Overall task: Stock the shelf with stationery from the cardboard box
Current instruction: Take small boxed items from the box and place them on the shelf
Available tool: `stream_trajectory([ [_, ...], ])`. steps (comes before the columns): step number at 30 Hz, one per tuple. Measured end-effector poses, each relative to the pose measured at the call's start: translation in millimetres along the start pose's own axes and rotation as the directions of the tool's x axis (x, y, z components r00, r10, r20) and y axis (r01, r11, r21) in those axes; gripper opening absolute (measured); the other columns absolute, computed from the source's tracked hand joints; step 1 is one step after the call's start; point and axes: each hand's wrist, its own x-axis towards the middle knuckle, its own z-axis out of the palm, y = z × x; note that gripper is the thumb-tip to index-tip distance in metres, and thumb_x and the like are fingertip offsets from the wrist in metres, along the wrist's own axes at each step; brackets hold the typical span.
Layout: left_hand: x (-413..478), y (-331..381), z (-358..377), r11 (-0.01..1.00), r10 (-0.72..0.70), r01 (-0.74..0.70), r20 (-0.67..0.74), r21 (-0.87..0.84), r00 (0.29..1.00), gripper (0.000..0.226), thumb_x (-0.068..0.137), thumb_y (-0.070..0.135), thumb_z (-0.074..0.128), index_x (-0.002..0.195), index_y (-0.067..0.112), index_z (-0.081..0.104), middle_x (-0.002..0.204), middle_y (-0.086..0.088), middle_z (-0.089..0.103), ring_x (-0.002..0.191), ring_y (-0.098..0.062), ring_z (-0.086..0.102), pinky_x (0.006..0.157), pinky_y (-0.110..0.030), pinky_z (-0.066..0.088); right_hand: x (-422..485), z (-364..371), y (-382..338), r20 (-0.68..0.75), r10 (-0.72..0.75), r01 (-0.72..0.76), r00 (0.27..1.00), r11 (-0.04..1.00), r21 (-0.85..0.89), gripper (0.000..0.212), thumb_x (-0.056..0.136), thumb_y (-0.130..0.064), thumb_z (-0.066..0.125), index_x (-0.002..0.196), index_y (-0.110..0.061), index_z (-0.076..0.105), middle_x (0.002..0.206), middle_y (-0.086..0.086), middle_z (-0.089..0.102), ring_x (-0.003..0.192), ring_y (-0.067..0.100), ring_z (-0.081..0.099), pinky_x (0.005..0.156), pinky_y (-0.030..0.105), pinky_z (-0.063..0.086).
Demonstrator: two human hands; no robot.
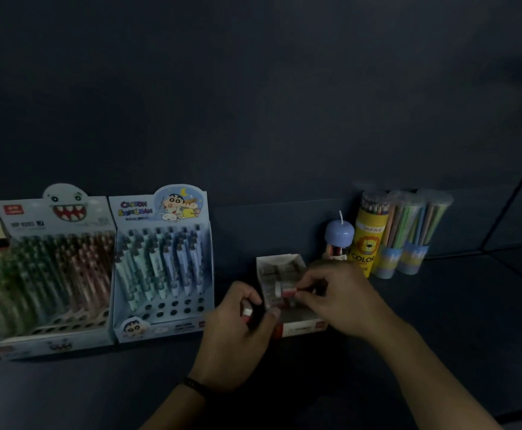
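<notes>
Head view looks down onto a dark shelf (439,321) in dim light, with both forearms reaching in from the bottom edge. The left hand (238,330) comes up from the lower middle, a dark wristband (196,385) on its wrist. Its back is turned toward the camera and its fingers are curled around a small white-ended piece (248,312), which seems to be another eraser, though blur and shadow make that uncertain. The left thumb tip lies against the near left edge of the small open carton (303,329).

The right hand (340,302) reaches in from the lower right, its forearm slanting across the shelf and its wrist bent inward. Its thumb and forefinger pinch a red-and-white eraser (288,293) by one end, holding it level just over the carton's open top. More wrapped erasers lie inside the carton toward its back. The two hands are close together at the carton but do not touch each other.

The carton sits on the shelf between the displays. To its left stand a cartoon pen display (160,268) and, beside that, a monster-face pen display (52,274), both holding rows of upright pens. Behind and to the right, against the back wall, stand a blue-capped pencil holder (339,235), a yellow pencil tube (366,240) and clear pencil tubes (405,231).
</notes>
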Motion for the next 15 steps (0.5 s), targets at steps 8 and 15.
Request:
stream_trajectory([
  [8,4,-1,-2,0.993,-0.118,0.115,0.145,0.028,0.982,0.049,0.079,0.037,0.089,0.116,0.031,0.057,0.101,0.022,0.066,0.1,0.019,0.057,0.073,-0.004,0.046,15,13,-2,0.269,-0.003,0.031,0.963,0.994,-0.101,0.006,0.088,-0.029,0.08,0.093,-0.03,0.082,0.091,-0.02,0.076,0.089,-0.003,0.066,0.076,0.017,0.055],
  [15,5,-2,-4,0.989,-0.148,0.145,0.182,0.026,0.972,0.046,0.08,0.038,0.089,0.116,0.032,0.061,0.102,0.02,0.069,0.099,0.019,0.058,0.074,-0.003,0.047,20,15,1,0.315,-0.011,0.055,0.949,0.99,-0.131,0.008,0.086,-0.025,0.081,0.091,-0.03,0.084,0.088,-0.022,0.069,0.09,-0.002,0.06,0.072,0.01,0.043],
])
